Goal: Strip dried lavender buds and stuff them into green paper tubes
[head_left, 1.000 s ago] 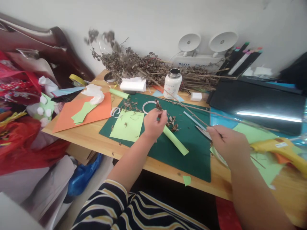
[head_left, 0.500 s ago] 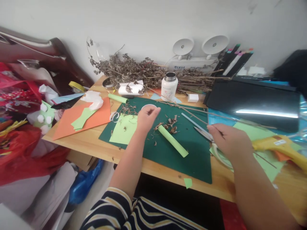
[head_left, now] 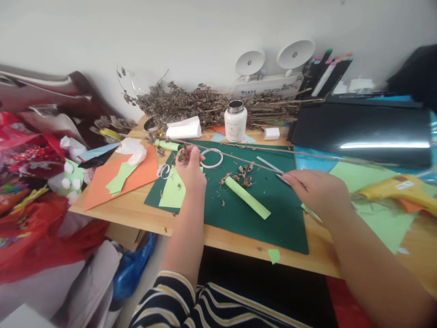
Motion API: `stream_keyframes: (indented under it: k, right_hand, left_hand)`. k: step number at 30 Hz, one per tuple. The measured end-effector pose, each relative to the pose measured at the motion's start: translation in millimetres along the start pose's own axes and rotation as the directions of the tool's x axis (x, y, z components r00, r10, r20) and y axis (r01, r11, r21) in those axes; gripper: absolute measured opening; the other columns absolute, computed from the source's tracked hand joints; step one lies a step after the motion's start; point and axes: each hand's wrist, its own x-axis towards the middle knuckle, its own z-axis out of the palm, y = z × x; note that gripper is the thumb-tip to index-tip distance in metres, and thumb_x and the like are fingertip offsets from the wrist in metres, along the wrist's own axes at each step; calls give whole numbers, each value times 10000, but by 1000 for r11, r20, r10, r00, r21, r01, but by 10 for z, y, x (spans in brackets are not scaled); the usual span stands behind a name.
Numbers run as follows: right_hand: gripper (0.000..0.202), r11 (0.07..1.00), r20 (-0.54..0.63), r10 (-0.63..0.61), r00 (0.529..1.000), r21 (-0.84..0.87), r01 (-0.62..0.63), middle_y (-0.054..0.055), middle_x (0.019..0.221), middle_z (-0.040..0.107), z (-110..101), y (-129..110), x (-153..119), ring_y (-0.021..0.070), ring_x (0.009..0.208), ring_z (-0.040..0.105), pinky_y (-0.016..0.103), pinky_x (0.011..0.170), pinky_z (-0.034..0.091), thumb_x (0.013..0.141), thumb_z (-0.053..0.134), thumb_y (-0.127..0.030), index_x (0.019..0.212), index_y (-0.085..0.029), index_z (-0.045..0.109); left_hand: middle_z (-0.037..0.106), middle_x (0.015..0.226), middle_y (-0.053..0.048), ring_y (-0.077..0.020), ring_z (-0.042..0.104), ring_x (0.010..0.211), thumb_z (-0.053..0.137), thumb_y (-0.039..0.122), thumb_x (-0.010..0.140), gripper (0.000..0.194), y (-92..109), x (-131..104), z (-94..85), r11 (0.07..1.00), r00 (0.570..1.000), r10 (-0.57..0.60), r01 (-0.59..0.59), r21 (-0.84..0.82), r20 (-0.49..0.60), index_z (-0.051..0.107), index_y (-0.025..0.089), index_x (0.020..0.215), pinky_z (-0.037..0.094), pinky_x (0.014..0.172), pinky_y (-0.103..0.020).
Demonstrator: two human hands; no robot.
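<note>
My right hand (head_left: 314, 191) pinches a thin dried stem (head_left: 239, 159), which slants up and left over the green cutting mat (head_left: 280, 218). My left hand (head_left: 191, 171) is closed around some brown dried leaves (head_left: 184, 155) near the stem's leafy far part. A white ring (head_left: 212, 158) lies just right of the left hand. Between the hands, a rolled green paper tube (head_left: 247, 197) rests on the mat by loose dried leaves (head_left: 244, 175). A clear glue stick (head_left: 268, 163) lies above the right hand, and scissors are mostly hidden beneath that hand.
A heap of dried plants (head_left: 205, 102) lines the wall behind a white bottle (head_left: 235, 122). At right are a yellow glue gun (head_left: 399, 189) and a black flat case (head_left: 365, 134). Orange paper (head_left: 99, 191) lies left, beside red bags (head_left: 30, 228) off the table.
My left hand has moved left and now has dried leaves in its fingers, uncovering the white ring. My right hand has shifted slightly left with the stem, covering the scissors more.
</note>
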Motion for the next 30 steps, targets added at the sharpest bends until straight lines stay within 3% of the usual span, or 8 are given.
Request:
stream_keyframes:
  k: [5, 16, 21, 23, 26, 30]
  right_hand:
    - [449, 999, -37, -39, 999, -12, 38, 15, 607, 676, 11, -16, 2, 134, 558, 572, 251, 503, 303, 883, 354, -418, 654, -212, 680]
    - [461, 999, -41, -47, 998, -13, 46, 18, 672, 697, 5, -12, -10, 144, 588, 590, 254, 501, 319, 894, 318, -411, 682, -219, 679]
    - [435, 1000, -8, -28, 1000, -7, 28, 14, 640, 682, -26, -26, -6, 146, 585, 582, 247, 489, 305, 888, 340, -402, 663, -219, 665]
    - [417, 1000, -4, -8, 1000, -15, 8, 15, 665, 687, -36, -31, -8, 149, 601, 586, 241, 498, 314, 888, 348, -401, 689, -221, 667]
    - [390, 1000, -7, 31, 1000, 5, -31, 19, 699, 692, -45, -23, -6, 147, 622, 587, 235, 512, 328, 888, 356, -389, 729, -219, 668]
    - [377, 995, -46, 88, 995, 43, -86, 25, 666, 677, -63, 34, 17, 148, 622, 580, 236, 509, 324, 872, 371, -386, 702, -209, 657]
  left_hand:
    - [489, 545, 84, -29, 456, 436, 701, 333, 610, 263, 34, 12, 17, 999, 999, 38, -38, -18, -6, 502, 189, 702, 397, 492, -195]
    - [538, 639, 69, -27, 520, 497, 710, 367, 580, 339, -34, 24, 13, 992, 991, -128, 128, -6, -23, 461, 185, 718, 485, 607, -222]
    - [543, 617, 59, -33, 511, 489, 696, 357, 594, 305, -119, -10, 22, 993, 992, -118, 119, 20, -45, 475, 171, 695, 454, 554, -199]
    - [555, 606, 48, -41, 526, 511, 668, 325, 634, 242, -163, -84, 40, 991, 997, -78, 75, 111, 18, 489, 164, 668, 449, 562, -191]
    - [576, 609, 25, -68, 556, 561, 610, 285, 700, 148, -202, -213, 59, 944, 967, -77, -7, 330, 242, 534, 164, 662, 458, 598, -204]
    - [612, 730, -18, -122, 584, 704, 602, 291, 717, 120, -206, -238, 17, 773, 832, -203, -188, 606, 517, 605, 171, 720, 462, 696, -252]
